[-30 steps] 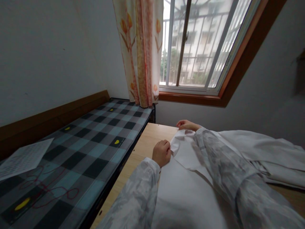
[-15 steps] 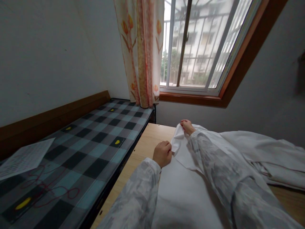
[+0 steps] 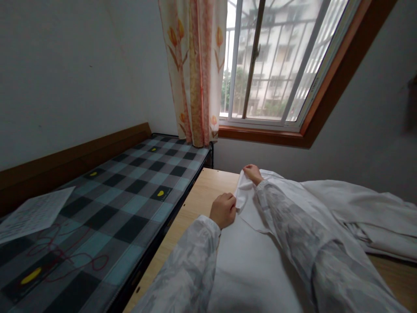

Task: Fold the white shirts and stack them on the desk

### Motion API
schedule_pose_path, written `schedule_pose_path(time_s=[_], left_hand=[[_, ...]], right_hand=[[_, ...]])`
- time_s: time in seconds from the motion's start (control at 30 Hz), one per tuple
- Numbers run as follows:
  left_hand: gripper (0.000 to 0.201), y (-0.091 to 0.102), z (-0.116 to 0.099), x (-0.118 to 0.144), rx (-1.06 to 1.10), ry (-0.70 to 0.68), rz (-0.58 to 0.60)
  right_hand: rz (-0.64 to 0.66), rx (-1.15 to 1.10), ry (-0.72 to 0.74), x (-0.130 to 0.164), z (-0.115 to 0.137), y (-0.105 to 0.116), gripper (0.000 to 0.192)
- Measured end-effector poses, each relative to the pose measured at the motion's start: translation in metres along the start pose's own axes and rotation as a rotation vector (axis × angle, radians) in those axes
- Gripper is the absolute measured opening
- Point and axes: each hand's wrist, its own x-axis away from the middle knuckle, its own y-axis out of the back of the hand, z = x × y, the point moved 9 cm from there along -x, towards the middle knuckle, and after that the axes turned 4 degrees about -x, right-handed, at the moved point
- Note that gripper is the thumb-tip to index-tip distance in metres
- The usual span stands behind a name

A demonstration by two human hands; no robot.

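Note:
A white cloth [image 3: 250,256], perhaps a garment, lies spread over a pale wooden tabletop [image 3: 198,191]. At its left edge my left hand [image 3: 223,210] is closed on the fabric, with the fingertips partly hidden. Farther off, my right hand [image 3: 253,173] pinches the cloth's far left corner. Between the two hands a strip of the cloth is raised and slightly creased. Both forearms wear grey patterned sleeves, and the right one crosses over the cloth.
To the left stands a bed with a checked mattress [image 3: 137,187]. A printed sheet of paper [image 3: 35,213] and a tangled red cord [image 3: 70,256] lie on it. More white fabric [image 3: 368,202] is heaped at right. A floral curtain [image 3: 195,78] hangs beside the window [image 3: 270,65].
My right hand has shifted slightly left along the cloth's far corner. My left hand keeps its place on the edge.

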Motion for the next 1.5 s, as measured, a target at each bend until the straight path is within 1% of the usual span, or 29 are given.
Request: schedule_pose_path(time_s=[0.13, 0.2, 0.27, 0.33, 0.4, 0.43, 0.47, 0.5, 0.57, 0.63, 0.67, 0.73, 0.8, 0.9, 0.97, 1.07, 1.13, 1.23, 1.3, 1.37, 1.43, 1.5], left_hand=[[0.010, 0.000, 0.009, -0.001, -0.016, 0.086, 0.008], [0.012, -0.001, 0.014, -0.002, 0.005, 0.131, 0.013], [0.016, -0.002, 0.019, -0.002, 0.045, 0.183, 0.009], [0.017, -0.002, 0.028, -0.002, 0.088, 0.260, -0.010], [0.012, -0.003, 0.038, -0.001, 0.131, 0.354, -0.038], [0.008, -0.003, 0.042, 0.000, 0.151, 0.393, -0.052], [0.010, -0.003, 0.045, 0.000, 0.170, 0.422, -0.060], [0.017, -0.004, 0.048, 0.000, 0.187, 0.442, -0.059], [0.031, -0.006, 0.051, -0.001, 0.210, 0.461, -0.034], [0.034, -0.010, 0.053, -0.003, 0.214, 0.469, 0.023], [0.034, -0.013, 0.054, -0.004, 0.206, 0.473, 0.056], [0.035, -0.017, 0.055, -0.005, 0.178, 0.470, 0.111], [0.035, -0.019, 0.058, -0.007, 0.149, 0.470, 0.139], [0.028, -0.020, 0.062, -0.008, 0.129, 0.468, 0.153], [0.025, -0.021, 0.065, -0.008, 0.141, 0.462, 0.173], [0.025, -0.026, 0.069, -0.011, 0.161, 0.473, 0.238], [0.029, -0.031, 0.075, -0.014, 0.146, 0.532, 0.281], [0.037, -0.035, 0.082, -0.023, 0.097, 0.642, 0.294], [0.039, -0.039, 0.083, -0.032, 0.068, 0.675, 0.297], [0.037, -0.043, 0.081, -0.037, 0.053, 0.693, 0.315], [0.038, -0.046, 0.079, -0.039, 0.054, 0.705, 0.337], [0.039, -0.050, 0.078, -0.038, 0.072, 0.713, 0.361]], right_hand=[[0.033, -0.056, 0.010, 0.006, 0.006, -0.006, 0.030], [0.052, -0.054, 0.030, 0.015, 0.007, 0.000, 0.032], [0.069, -0.035, 0.060, 0.032, 0.004, 0.014, 0.034], [0.093, -0.003, 0.088, 0.057, -0.005, 0.033, 0.037], [0.126, 0.058, 0.108, 0.089, -0.017, 0.055, 0.045], [0.157, 0.148, 0.133, 0.108, -0.023, 0.066, 0.050], [0.177, 0.234, 0.148, 0.127, -0.030, 0.077, 0.055], [0.193, 0.310, 0.141, 0.146, -0.038, 0.089, 0.057], [0.207, 0.483, 0.125, 0.183, -0.053, 0.113, 0.056], [0.187, 0.623, 0.121, 0.215, -0.062, 0.136, 0.050], [0.194, 0.653, 0.125, 0.228, -0.065, 0.144, 0.044], [0.224, 0.620, 0.134, 0.248, -0.069, 0.157, 0.038], [0.226, 0.497, 0.131, 0.260, -0.069, 0.171, 0.042], [0.121, 0.350, 0.103, 0.266, -0.066, 0.204, 0.050], [0.072, 0.377, 0.103, 0.269, -0.064, 0.224, 0.051], [0.072, 0.543, 0.139, 0.279, -0.066, 0.243, 0.050], [0.097, 0.636, 0.155, 0.288, -0.073, 0.248, 0.051], [0.152, 0.696, 0.152, 0.303, -0.091, 0.245, 0.049], [0.156, 0.681, 0.133, 0.309, -0.101, 0.245, 0.047], [0.128, 0.620, 0.100, 0.311, -0.107, 0.250, 0.048], [0.105, 0.565, 0.058, 0.312, -0.111, 0.255, 0.051], [0.128, 0.586, 0.042, 0.316, -0.112, 0.257, 0.053]])
